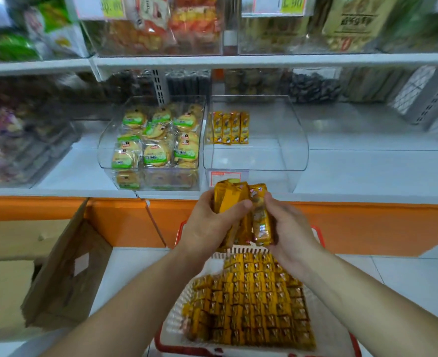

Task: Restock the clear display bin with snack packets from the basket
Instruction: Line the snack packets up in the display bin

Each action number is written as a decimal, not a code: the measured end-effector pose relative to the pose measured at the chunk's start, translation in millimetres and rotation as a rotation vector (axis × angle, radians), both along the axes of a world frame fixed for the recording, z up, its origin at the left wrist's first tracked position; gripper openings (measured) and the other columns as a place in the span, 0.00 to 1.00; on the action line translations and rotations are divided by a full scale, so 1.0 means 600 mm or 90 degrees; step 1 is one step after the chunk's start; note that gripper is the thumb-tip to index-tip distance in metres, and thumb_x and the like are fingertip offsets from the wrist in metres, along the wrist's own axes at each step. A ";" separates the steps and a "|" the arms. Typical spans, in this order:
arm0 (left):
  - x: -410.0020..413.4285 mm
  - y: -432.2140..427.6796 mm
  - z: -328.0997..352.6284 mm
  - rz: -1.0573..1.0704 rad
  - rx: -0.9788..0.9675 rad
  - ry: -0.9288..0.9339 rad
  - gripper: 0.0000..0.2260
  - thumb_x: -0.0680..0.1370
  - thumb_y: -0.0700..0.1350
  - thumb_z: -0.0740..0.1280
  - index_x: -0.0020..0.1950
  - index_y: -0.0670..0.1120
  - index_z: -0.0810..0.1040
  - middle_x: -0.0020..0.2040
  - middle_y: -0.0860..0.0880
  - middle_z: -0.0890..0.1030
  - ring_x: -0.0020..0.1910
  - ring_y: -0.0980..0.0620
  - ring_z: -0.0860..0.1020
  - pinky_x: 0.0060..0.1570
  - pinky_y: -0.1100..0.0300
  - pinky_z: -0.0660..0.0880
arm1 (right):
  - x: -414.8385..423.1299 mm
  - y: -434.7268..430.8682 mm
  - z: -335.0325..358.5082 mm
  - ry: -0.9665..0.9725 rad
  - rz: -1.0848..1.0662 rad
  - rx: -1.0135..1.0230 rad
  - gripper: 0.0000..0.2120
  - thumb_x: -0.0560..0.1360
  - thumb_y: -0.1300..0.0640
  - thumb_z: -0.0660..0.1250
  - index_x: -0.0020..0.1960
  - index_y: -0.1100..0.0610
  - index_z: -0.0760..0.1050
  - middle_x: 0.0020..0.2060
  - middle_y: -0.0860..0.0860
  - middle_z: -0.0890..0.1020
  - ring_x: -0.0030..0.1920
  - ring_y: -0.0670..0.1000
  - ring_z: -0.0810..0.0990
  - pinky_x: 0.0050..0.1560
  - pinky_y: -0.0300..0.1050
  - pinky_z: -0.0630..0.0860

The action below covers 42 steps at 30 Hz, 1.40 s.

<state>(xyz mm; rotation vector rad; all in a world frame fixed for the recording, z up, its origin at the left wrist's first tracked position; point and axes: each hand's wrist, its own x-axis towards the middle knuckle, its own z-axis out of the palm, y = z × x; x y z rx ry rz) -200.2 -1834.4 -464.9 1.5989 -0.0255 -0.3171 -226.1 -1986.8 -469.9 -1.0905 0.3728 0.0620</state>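
Observation:
A bundle of long yellow snack packets (241,199) is held upright between both hands, above the basket and just in front of the shelf edge. My left hand (207,225) grips the bundle from the left, thumb across its front. My right hand (287,225) holds the rightmost packets from the right side. The clear display bin (290,140) stands on the white shelf straight ahead, with several yellow packets (228,128) standing in a row at its back left. Below my forearms, the white and red basket (173,320) is packed with many more yellow packets (254,302).
A second clear bin (107,140) to the left holds green-labelled round biscuit packs. An open cardboard box (66,271) stands on the floor at the left. The shelf has an orange front panel (367,225). More filled bins sit on the upper shelf.

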 end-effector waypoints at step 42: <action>0.081 0.051 0.047 -0.005 -0.080 -0.075 0.31 0.65 0.53 0.78 0.66 0.55 0.74 0.47 0.48 0.87 0.48 0.46 0.87 0.45 0.47 0.84 | 0.057 -0.013 0.037 -0.043 0.076 0.088 0.13 0.77 0.57 0.63 0.58 0.55 0.81 0.41 0.54 0.83 0.31 0.51 0.75 0.29 0.42 0.70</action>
